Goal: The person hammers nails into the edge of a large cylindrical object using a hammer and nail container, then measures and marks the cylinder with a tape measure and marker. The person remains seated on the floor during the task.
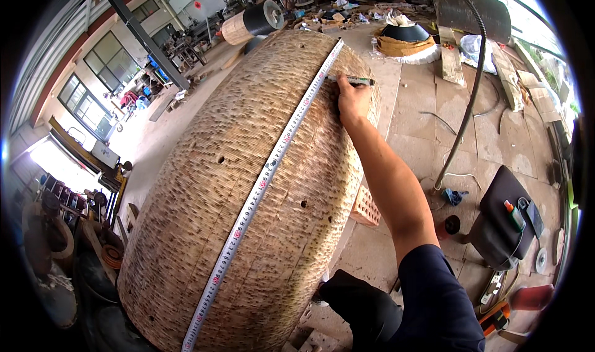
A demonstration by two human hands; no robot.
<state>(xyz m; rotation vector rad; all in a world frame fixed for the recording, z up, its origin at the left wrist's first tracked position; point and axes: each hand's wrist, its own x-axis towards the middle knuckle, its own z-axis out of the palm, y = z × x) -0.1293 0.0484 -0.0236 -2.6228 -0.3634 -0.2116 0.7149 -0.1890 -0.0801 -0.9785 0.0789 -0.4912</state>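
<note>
A big barrel-shaped wooden body (204, 184), its tan surface pitted with small gouges and a few round holes, lies before me. Along its length runs a pale tape measure (263, 179), from the lower edge of the head view up to the far end. My right hand (352, 101) rests near that far end, its fingers closed around a marker pen (362, 80). The pen lies nearly level, its tip pointing left near the tape's right edge; whether it touches the surface I cannot tell. My left hand is out of view.
A red perforated brick (365, 207) sits by the body's right side. Further right stand a bent dark flexible pipe (476, 85) and a black seat (501, 203) with small items on it. Beyond are a smaller drum (263, 18) and a dark cone-shaped piece (406, 33).
</note>
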